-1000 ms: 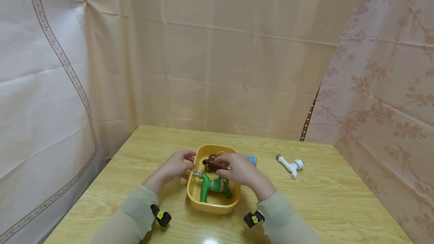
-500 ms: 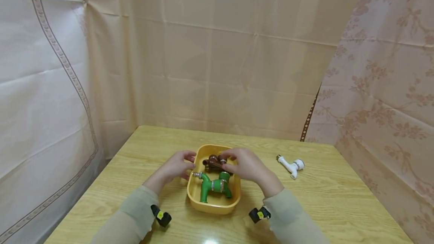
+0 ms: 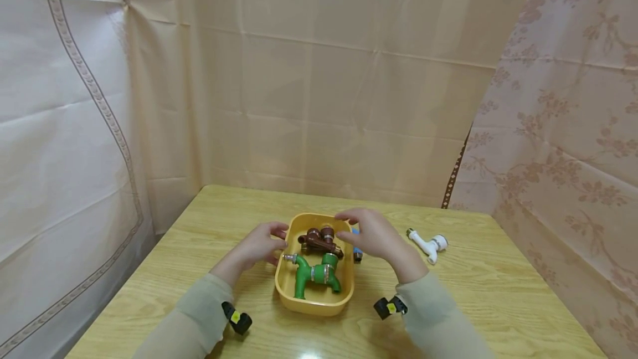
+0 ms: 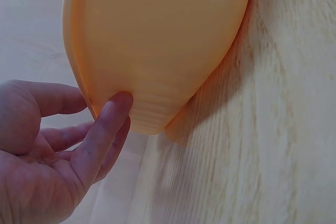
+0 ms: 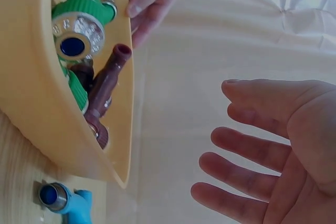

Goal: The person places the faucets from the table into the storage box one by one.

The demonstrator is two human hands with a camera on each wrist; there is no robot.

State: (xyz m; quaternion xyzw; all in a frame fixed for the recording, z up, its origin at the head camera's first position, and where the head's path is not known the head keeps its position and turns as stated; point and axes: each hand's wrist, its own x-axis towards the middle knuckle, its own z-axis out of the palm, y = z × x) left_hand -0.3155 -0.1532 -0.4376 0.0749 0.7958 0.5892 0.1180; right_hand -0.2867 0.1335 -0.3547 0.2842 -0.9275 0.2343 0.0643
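A yellow plastic tub (image 3: 315,308) stands on the table. My left hand (image 3: 259,244) holds its left rim, with fingertips against the outer wall (image 4: 157,72) in the left wrist view. Green taps (image 3: 319,273) lie in the near part of the tub, and brown taps (image 3: 319,241) lie behind them; some overlap, hiding parts. My right hand (image 3: 371,237) is over the tub's right rim with nothing in it. Its fingers (image 5: 247,142) are spread and apart from the taps in the right wrist view. A blue tap (image 5: 79,205) lies on the table just outside the tub, partly hidden by the right hand in the head view.
A white tap (image 3: 430,245) lies on the wooden table (image 3: 478,292) to the right of the tub. Cloth curtains (image 3: 319,98) hang behind the table and on both sides.
My right hand has let go of the brown tap, leaving it in the tub, and has moved right and away to the right rim. My left hand has stayed in place.
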